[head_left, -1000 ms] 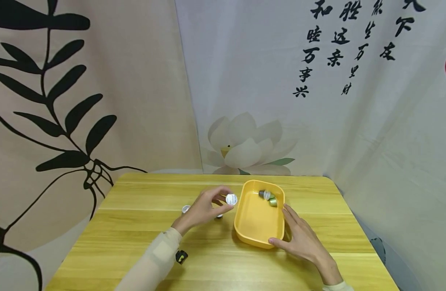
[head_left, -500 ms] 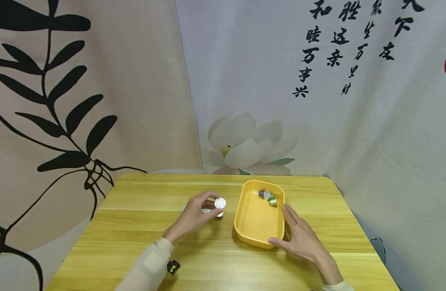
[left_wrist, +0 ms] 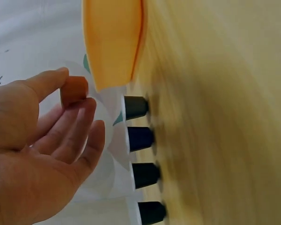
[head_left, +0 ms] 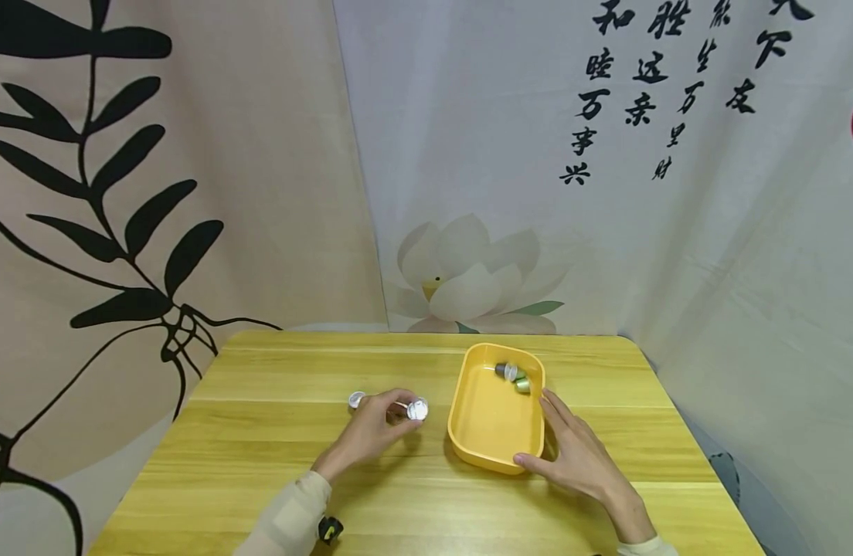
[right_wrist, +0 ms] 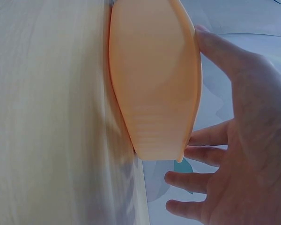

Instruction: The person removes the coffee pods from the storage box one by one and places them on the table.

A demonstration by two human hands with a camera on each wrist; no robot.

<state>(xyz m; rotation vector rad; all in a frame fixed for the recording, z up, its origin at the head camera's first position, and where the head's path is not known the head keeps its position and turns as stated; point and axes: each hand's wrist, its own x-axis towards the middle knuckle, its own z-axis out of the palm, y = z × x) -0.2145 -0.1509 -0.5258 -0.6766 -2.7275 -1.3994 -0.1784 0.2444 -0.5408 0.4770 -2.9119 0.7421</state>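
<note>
- Brush-style Chinese characters [head_left: 650, 69] run down a white cloth [head_left: 468, 116] behind the table [head_left: 294, 371]; 和睦万事兴 and 胜远亲 are legible. Any print on the capsule's pale lid is too small to read.
- A pinched capsule [left_wrist: 75, 90], orange-brown on its side, is held between thumb and fingertips of the left hand [head_left: 371, 425], raised over the table just left of the tray [head_left: 492, 432].
- The right hand [head_left: 579, 455] rests its thumb and fingertips, spread wide, against the yellow tray's right side; two fingers stand apart from it.
- Four dark capsules [left_wrist: 140, 139], one of them navy, stand rim up in a spaced row beside the left hand.
- Inside the tray, a small cluster of capsules [head_left: 521, 386], some green, lies against the far right wall.
- Yellow wood grain covers the table, whose rounded far corners meet the cloths; a pale lotus [head_left: 475, 270] and, on beige cloth [head_left: 280, 154], a black leaf print [head_left: 144, 220] form the backdrop.
- A strip of tabletop separates the held capsule from the tray's left wall; broad tabletop reaches from the tray to the right edge, beyond the right hand.
</note>
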